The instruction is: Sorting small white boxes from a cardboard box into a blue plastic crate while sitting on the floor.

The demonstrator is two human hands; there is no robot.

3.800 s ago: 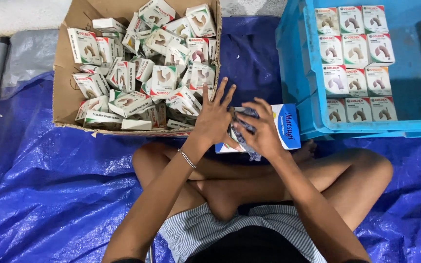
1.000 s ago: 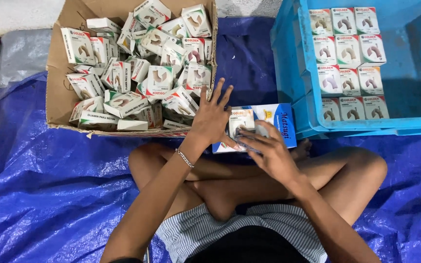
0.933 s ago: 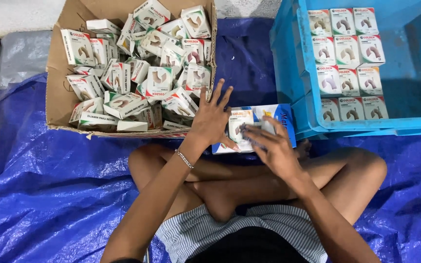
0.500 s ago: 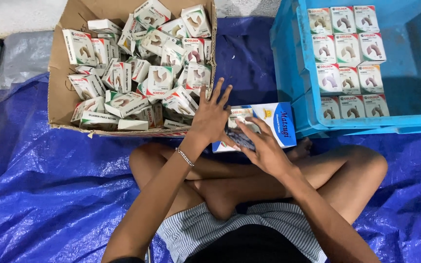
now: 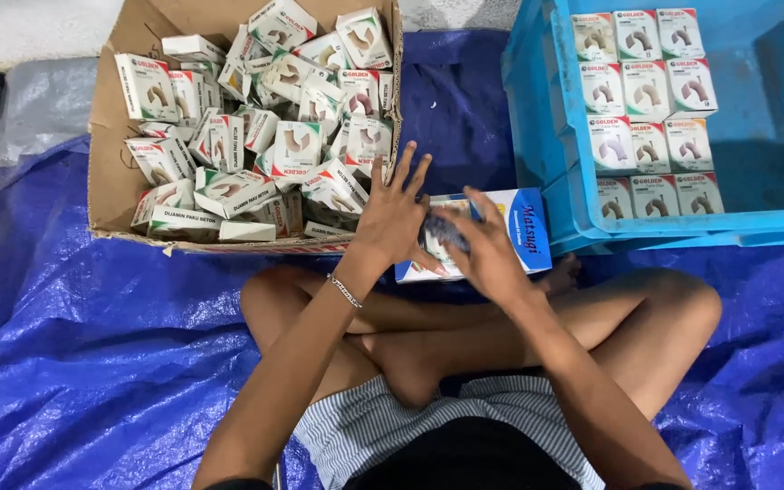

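Sitting cross-legged on the blue tarp (image 5: 93, 363), you work both hands over a blue-and-white box (image 5: 524, 231) lying in front of your shins. Your left hand (image 5: 392, 218) rests on its left end, fingers (image 5: 407, 168) spread and straight, gripping nothing. Your right hand (image 5: 487, 249) curls over a small dark item (image 5: 440, 234) on top of the box; whether those fingers clamp it, you cannot tell. Beyond the left fingertips sits a cardboard carton (image 5: 115, 181) heaped with small white boxes (image 5: 297, 145). Beyond the right fingers stands a blue crate (image 5: 537, 118) with small boxes in neat rows (image 5: 646, 91).
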